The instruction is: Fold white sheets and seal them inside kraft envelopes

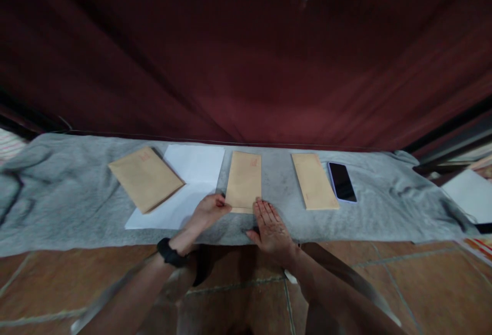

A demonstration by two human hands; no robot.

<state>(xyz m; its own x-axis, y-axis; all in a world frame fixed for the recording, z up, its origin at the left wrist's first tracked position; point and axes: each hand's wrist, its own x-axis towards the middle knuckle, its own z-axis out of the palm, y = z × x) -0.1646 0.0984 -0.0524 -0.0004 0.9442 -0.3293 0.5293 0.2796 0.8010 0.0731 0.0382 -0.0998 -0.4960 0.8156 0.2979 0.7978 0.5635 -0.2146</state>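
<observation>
A brown paper envelope (244, 178) with a small red mark near its top right corner lies in front of me on the grey cloth. My left hand (210, 209), with a dark band on its wrist, pinches the envelope's lower left corner between thumb and fingers. Flat and with fingers stretched out, my right hand (269, 224) rests at the lower right corner, fingertips touching the envelope's edge. A narrow strip, perhaps a flap or a second layer, shows along the bottom edge between my hands.
Left of me, a brown envelope stack (146, 178) overlaps white paper sheets (196, 165). To the right lie another brown envelope (314, 181) and a phone (342, 182) in a lilac case. A dark red curtain (246, 68) hangs behind the cloth-covered surface (388, 196); floor tiles (400, 273) show below.
</observation>
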